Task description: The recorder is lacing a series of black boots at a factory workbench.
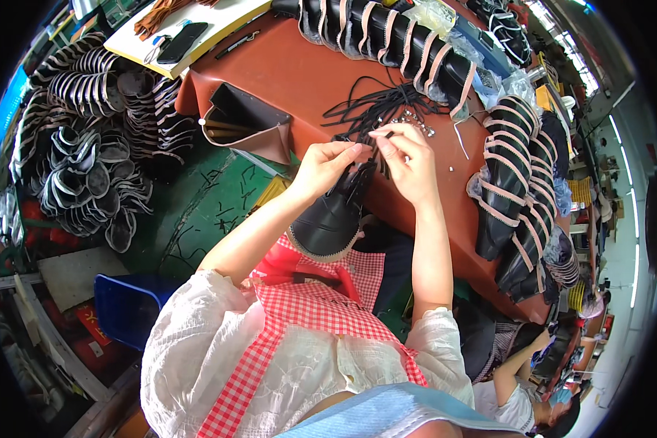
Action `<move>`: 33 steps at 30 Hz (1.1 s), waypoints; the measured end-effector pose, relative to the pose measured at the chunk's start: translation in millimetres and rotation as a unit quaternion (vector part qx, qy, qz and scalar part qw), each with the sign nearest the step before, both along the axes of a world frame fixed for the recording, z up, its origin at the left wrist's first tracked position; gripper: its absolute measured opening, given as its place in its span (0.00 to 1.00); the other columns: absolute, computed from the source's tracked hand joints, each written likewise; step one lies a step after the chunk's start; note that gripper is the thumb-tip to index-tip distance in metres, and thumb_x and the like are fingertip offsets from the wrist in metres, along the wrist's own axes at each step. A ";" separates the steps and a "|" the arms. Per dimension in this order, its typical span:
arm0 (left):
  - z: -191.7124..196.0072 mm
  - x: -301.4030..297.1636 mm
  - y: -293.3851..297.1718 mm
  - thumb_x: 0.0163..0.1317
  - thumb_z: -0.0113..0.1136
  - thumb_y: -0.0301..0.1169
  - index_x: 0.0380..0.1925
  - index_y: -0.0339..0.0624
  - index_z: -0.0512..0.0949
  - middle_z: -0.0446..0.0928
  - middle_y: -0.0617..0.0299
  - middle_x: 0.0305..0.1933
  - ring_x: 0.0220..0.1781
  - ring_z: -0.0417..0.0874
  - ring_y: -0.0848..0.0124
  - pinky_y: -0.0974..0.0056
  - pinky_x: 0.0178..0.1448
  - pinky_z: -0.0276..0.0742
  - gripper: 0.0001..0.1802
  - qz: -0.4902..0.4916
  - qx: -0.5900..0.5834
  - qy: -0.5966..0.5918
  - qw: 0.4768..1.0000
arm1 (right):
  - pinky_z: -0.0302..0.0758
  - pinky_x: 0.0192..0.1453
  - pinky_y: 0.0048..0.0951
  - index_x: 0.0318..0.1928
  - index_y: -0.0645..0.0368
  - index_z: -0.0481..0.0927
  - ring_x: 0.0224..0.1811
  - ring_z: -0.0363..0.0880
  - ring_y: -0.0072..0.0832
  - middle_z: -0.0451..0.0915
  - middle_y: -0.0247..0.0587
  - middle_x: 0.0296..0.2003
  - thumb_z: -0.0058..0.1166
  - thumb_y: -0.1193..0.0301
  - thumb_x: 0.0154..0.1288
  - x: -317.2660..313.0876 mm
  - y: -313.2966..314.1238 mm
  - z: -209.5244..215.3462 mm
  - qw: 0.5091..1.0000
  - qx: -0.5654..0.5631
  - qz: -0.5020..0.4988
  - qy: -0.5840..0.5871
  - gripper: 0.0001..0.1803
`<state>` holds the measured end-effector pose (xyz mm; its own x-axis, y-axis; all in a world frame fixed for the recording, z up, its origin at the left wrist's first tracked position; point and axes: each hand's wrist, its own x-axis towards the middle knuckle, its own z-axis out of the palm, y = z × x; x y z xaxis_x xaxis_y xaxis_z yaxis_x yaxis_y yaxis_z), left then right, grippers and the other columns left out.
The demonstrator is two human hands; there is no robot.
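A black shoe upper [323,223] with a pale toothed edge hangs at the near edge of the red-brown table cover, in front of my apron. Just above its far end are both of my hands, close together. My left hand [327,166] is closed in a pinch of thumb and forefinger. My right hand [410,162] pinches too, its fingertips a little farther off. What each pinch holds is too small and dark to make out. Beyond the fingers lies a tangle of thin black straps [387,102], with small shiny metal pieces [425,128] scattered beside it.
Rows of black shoe uppers [376,29] line the table's back, with more uppers [505,168] at right. Left stand an open box-like pouch [259,131] and a pale board [219,18] bearing a phone [183,42]. Stacked pieces [87,175] lie farther left. Another person [518,387] works lower right.
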<state>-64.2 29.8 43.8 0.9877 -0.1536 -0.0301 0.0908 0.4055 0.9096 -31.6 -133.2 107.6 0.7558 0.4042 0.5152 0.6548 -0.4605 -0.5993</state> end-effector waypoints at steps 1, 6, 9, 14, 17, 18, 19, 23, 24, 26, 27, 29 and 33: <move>-3.7 2.0 -0.2 0.66 0.55 0.35 0.43 0.34 0.80 0.81 0.64 0.34 0.38 0.78 0.78 0.73 0.42 0.73 0.15 0.020 0.050 -0.028 0.998 | 0.71 0.37 0.25 0.34 0.59 0.83 0.39 0.74 0.27 0.79 0.33 0.38 0.55 0.69 0.63 3.2 -0.6 -4.8 0.999 -0.034 0.014 -0.014 0.08; -5.7 0.5 -7.6 0.64 0.56 0.34 0.38 0.32 0.80 0.82 0.60 0.33 0.36 0.80 0.74 0.71 0.41 0.72 0.14 0.076 0.111 -0.084 0.987 | 0.70 0.53 0.30 0.38 0.61 0.83 0.49 0.74 0.33 0.80 0.37 0.42 0.54 0.72 0.61 6.8 1.5 -9.1 0.994 -0.090 0.048 -0.026 0.08; -6.3 -0.7 -7.1 0.63 0.57 0.33 0.38 0.33 0.80 0.81 0.54 0.32 0.35 0.81 0.67 0.67 0.41 0.74 0.12 0.117 0.175 -0.155 0.965 | 0.70 0.54 0.32 0.35 0.63 0.82 0.50 0.73 0.34 0.80 0.37 0.41 0.56 0.68 0.60 8.0 2.8 -11.1 0.995 -0.079 0.056 -0.014 0.10; -3.5 -2.5 -3.7 0.56 0.61 0.31 0.33 0.37 0.81 0.80 0.52 0.32 0.36 0.80 0.54 0.60 0.40 0.77 0.09 0.200 0.388 -0.301 0.848 | 0.72 0.51 0.32 0.36 0.63 0.82 0.46 0.75 0.35 0.81 0.39 0.38 0.57 0.71 0.59 4.6 8.7 -6.8 0.996 -0.070 0.051 0.009 0.08; -2.0 -1.0 -3.5 0.54 0.62 0.31 0.32 0.37 0.81 0.80 0.53 0.31 0.35 0.80 0.56 0.59 0.40 0.77 0.09 0.210 0.402 -0.311 0.835 | 0.74 0.47 0.31 0.36 0.60 0.82 0.42 0.77 0.34 0.81 0.40 0.35 0.57 0.72 0.57 7.3 10.7 -5.0 0.997 -0.059 0.041 -0.011 0.07; 0.9 0.9 -1.5 0.54 0.63 0.32 0.34 0.38 0.81 0.80 0.53 0.32 0.36 0.81 0.57 0.60 0.41 0.77 0.10 0.205 0.411 -0.299 0.836 | 0.75 0.45 0.31 0.37 0.58 0.83 0.40 0.78 0.34 0.81 0.39 0.34 0.58 0.73 0.56 10.6 11.8 -1.6 0.997 -0.057 0.037 -0.030 0.07; 4.5 2.3 1.2 0.54 0.64 0.32 0.36 0.38 0.81 0.80 0.53 0.34 0.38 0.82 0.58 0.61 0.43 0.77 0.11 0.211 0.374 -0.294 0.854 | 0.76 0.39 0.29 0.37 0.56 0.83 0.34 0.79 0.32 0.81 0.39 0.32 0.58 0.75 0.55 11.2 15.4 11.3 0.998 -0.037 0.021 -0.048 0.07; 13.8 -11.4 21.7 0.50 0.68 0.29 0.37 0.41 0.81 0.79 0.55 0.41 0.42 0.81 0.60 0.63 0.45 0.76 0.12 0.279 0.325 -0.323 0.844 | 0.76 0.33 0.18 0.38 0.59 0.82 0.29 0.80 0.18 0.83 0.32 0.31 0.53 0.76 0.63 15.4 13.2 108.6 0.970 0.191 0.003 -0.149 0.06; 12.8 -9.0 15.9 0.49 0.69 0.29 0.35 0.42 0.82 0.79 0.56 0.41 0.41 0.81 0.60 0.63 0.44 0.76 0.12 0.278 0.301 -0.353 0.841 | 0.70 0.30 0.15 0.42 0.60 0.81 0.28 0.78 0.17 0.83 0.38 0.32 0.52 0.71 0.66 9.6 -0.3 129.0 0.946 0.231 -0.104 -0.203 0.09; 8.3 -16.8 17.5 0.47 0.69 0.25 0.38 0.40 0.81 0.78 0.55 0.43 0.44 0.79 0.62 0.65 0.46 0.75 0.15 0.268 0.304 -0.362 0.839 | 0.64 0.22 0.11 0.39 0.64 0.80 0.20 0.71 0.12 0.80 0.34 0.26 0.50 0.72 0.67 -3.3 14.2 134.5 0.953 0.234 -0.070 -0.180 0.08; 9.2 -17.3 14.7 0.45 0.70 0.27 0.38 0.40 0.81 0.77 0.55 0.44 0.46 0.77 0.61 0.64 0.48 0.74 0.17 0.244 0.345 -0.390 0.818 | 0.67 0.25 0.13 0.41 0.63 0.80 0.23 0.74 0.14 0.81 0.36 0.29 0.51 0.72 0.67 -2.2 19.6 121.0 0.967 0.202 -0.047 -0.148 0.08; 17.2 -21.0 -0.7 0.42 0.73 0.31 0.38 0.40 0.81 0.76 0.55 0.49 0.53 0.73 0.58 0.59 0.55 0.71 0.20 0.208 0.415 -0.389 0.795 | 0.70 0.28 0.15 0.42 0.63 0.81 0.25 0.76 0.16 0.83 0.38 0.32 0.51 0.75 0.65 1.1 26.9 77.6 0.980 0.161 0.022 -0.111 0.08; -2.2 -11.5 -7.9 0.49 0.67 0.29 0.30 0.39 0.83 0.79 0.59 0.46 0.56 0.73 0.57 0.57 0.59 0.70 0.09 0.132 0.372 -0.384 0.835 | 0.74 0.29 0.17 0.41 0.64 0.81 0.26 0.79 0.18 0.83 0.37 0.30 0.53 0.75 0.64 -18.7 11.2 43.5 0.972 0.230 -0.045 -0.009 0.08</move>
